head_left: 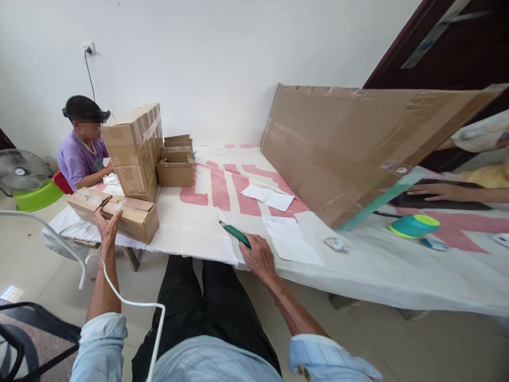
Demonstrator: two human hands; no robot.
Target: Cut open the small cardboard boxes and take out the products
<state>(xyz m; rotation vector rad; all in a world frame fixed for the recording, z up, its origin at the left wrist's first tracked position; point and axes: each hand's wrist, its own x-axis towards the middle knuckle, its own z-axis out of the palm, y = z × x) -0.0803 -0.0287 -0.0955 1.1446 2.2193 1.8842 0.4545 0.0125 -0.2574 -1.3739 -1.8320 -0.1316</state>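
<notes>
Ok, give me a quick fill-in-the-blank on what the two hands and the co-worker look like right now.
1. The left hand rests on a closed box made of ____.
2. The right hand holds a cutter whose handle is ____.
3. The co-worker seated at the far end of the table wears a shirt coloured ____.

Missing words: cardboard; green; purple.

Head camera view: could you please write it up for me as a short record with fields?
Left hand: resting on the small cardboard box at the table edge
Right hand: closed on a green-handled tool
Table: white cover, red markings
Beside right hand: paper sheet
Far left: stacked boxes, seated person
Right: large cardboard sheet, another person's hand
</notes>
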